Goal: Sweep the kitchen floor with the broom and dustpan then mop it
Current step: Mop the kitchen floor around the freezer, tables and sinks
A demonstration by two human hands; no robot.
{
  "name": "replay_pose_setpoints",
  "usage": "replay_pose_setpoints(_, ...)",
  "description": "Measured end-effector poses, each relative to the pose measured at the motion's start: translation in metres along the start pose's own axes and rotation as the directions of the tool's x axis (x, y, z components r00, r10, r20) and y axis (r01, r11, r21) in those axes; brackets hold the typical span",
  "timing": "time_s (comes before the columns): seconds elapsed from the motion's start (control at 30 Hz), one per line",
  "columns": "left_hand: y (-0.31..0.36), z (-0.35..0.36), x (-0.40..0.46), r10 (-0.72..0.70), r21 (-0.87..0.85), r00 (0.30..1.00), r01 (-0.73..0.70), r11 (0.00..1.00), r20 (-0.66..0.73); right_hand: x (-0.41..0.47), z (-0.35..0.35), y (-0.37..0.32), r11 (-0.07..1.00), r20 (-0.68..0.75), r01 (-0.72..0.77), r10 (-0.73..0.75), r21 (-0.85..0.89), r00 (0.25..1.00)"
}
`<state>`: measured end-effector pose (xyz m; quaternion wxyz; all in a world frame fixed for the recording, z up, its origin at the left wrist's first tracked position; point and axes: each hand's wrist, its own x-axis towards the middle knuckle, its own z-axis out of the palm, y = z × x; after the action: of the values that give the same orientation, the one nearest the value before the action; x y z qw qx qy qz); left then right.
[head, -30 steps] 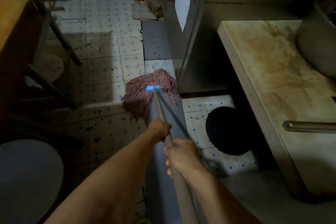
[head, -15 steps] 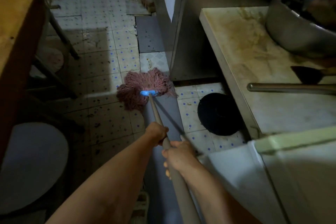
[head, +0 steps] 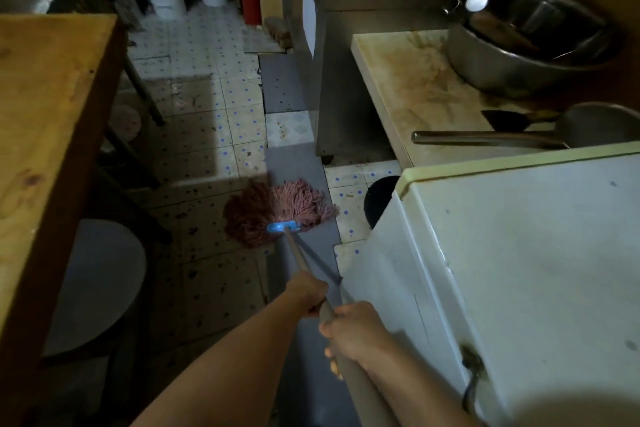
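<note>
Mop head [head: 277,211] rests on tiled floor [head: 207,135]; left hand [head: 306,291] and right hand [head: 353,329] fingers clamp its handle [head: 298,253]. Risk: handle striking white fridge [head: 502,270] close right.

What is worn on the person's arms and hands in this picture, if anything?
Nothing that shows. The left hand and the right hand are bare, with no gloves, rings or watch visible. Both forearms are uncovered as far as the frame shows; no sleeve comes into view.
</note>
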<state>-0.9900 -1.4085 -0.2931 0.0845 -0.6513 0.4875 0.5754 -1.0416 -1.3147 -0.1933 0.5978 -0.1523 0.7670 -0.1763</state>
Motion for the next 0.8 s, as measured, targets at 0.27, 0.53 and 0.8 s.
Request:
replay_pose_setpoints(0.27,-0.010,-0.014,0.011,-0.022,-0.066,0.998,0.019,0.998,-0.055,0.022,0.030,0.000,1.000,-0.044,0.016,-0.015,0.019,0.999)
replay_pose_setpoints(0.53,0.037,-0.075,0.067,0.028,-0.029,0.997,-0.030,0.999,-0.071,0.085,0.051,-0.071,0.992,-0.108,0.018,-0.004,0.129,0.994)
replay_pose_setpoints(0.8,0.109,-0.155,0.137,0.094,-0.023,0.994,-0.096,0.995,-0.058,0.136,0.056,-0.182,0.980,-0.132,0.044,-0.019,0.192,0.991)
